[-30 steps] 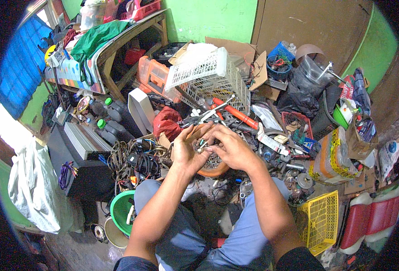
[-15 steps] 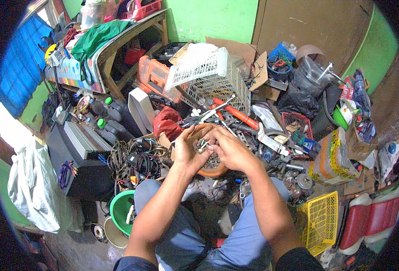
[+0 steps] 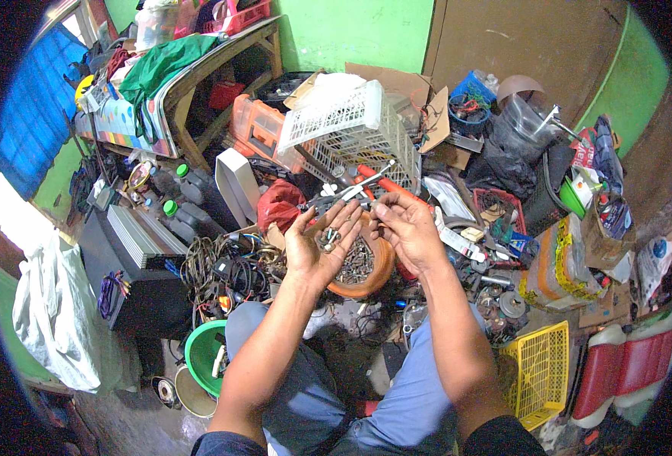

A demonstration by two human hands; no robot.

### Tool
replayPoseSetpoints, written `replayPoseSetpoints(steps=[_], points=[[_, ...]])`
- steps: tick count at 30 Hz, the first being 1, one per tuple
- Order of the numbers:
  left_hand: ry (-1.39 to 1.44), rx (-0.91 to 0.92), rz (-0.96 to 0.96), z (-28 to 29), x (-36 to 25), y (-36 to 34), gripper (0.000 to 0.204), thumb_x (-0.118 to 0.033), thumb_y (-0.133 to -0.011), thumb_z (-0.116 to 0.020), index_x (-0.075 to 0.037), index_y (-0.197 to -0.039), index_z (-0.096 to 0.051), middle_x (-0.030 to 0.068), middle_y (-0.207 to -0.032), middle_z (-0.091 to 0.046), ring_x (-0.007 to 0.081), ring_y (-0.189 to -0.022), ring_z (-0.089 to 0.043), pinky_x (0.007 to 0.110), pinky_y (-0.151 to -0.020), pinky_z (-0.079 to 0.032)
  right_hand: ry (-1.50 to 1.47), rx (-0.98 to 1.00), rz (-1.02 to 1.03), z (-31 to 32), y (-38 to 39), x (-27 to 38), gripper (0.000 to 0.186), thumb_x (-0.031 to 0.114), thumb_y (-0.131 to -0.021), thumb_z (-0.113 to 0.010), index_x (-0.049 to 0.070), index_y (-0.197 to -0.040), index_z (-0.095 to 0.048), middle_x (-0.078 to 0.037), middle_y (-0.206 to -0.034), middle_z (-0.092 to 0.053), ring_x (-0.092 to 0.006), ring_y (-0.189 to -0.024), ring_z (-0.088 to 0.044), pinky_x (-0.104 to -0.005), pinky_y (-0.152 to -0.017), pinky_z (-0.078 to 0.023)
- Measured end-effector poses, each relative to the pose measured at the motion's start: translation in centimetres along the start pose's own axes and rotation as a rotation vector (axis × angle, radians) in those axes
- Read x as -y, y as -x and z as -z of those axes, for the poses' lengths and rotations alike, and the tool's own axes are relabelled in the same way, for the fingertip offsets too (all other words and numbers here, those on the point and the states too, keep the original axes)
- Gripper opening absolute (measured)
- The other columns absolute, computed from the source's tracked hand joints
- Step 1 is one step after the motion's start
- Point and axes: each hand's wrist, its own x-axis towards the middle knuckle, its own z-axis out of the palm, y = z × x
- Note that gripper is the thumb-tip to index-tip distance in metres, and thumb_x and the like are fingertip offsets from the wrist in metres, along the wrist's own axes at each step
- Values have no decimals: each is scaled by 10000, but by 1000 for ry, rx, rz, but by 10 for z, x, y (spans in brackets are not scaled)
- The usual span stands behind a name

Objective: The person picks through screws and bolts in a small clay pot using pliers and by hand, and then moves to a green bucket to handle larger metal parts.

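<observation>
Palm up, my left hand [image 3: 318,247] cradles several small metal pieces [image 3: 328,239] that look like screws or bolts, its fingers stretched forward. Beside it, to the right, my right hand [image 3: 410,232] is pinched, thumb against fingertips; whatever lies between them is too small to make out. Under and between both hands stands a round orange-brown bowl [image 3: 384,267]. Many small metal parts [image 3: 357,262], apparently screws and other hardware, fill it. The left hand covers part of its left side and the right hand part of its rim.
Beyond the bowl lie a red bag [image 3: 280,204], an orange pipe [image 3: 393,186] and a white crate [image 3: 336,121]. Coiled cables [image 3: 207,262] sit at left, above a green basin [image 3: 199,353]. A yellow basket [image 3: 550,372] and taped box [image 3: 560,266] stand at right.
My hands have drawn apart. The left palm has opened out, showing the small pieces, and the right hand has moved right and up, uncovering more of the bowl.
</observation>
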Motion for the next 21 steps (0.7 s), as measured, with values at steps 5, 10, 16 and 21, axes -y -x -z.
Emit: replayPoseSetpoints(steps=[5,10,16,21], points=[[13,34,-3,0,-2,1,660,-309,-978,-481,93,-1479,-328,290,-1498,-429,398,-1390,-451,500,-1176,-374,-185,81,-14,10,-2,3,261,72,-1000,-607,1,-1250,-620,-85,-1027,-700,-163,-877,-674,-306,-749,-562],[14,31,-9,0,-4,1,650,-311,-980,-479,87,-1478,-348,285,-1498,-433,388,-1401,-443,494,-1172,-378,-214,70,19,14,-6,-5,246,102,-1009,-602,-2,-1227,-648,-89,-1028,-702,-169,-869,-673,-315,-744,-563],[21,22,-16,-4,-5,4,619,-309,-988,-474,82,-1462,-399,276,-1482,-471,393,-1380,-472,483,-1162,-390,-126,-72,-9,2,-4,1,213,73,-986,-638,-29,-1172,-641,-70,-888,-682,-137,-801,-670,-274,-677,-555],[21,40,-21,-5,-4,2,636,-305,-985,-475,85,-1476,-362,283,-1507,-426,402,-1406,-433,498,-1173,-378,762,-224,165,14,-9,-13,155,82,-903,-712,-8,-1028,-694,-143,-869,-727,-222,-748,-723,-358,-712,-593]])
